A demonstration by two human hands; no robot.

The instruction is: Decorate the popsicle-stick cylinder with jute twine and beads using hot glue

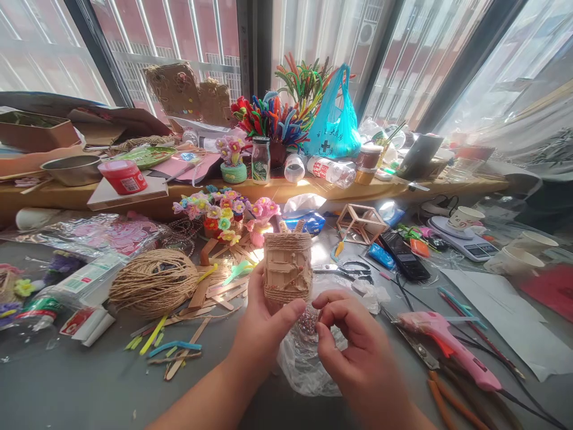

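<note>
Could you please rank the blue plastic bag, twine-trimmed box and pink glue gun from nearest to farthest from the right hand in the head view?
1. Twine-trimmed box: ahead-left, in the left hand.
2. Pink glue gun: to the right, on the table.
3. Blue plastic bag: farthest back, on the ledge.

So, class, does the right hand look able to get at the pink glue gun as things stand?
Probably yes: the pink glue gun lies to the right of the right hand, its handle uncovered and nothing tall between them. Whether the hand pinches something small, I can't tell.
</note>
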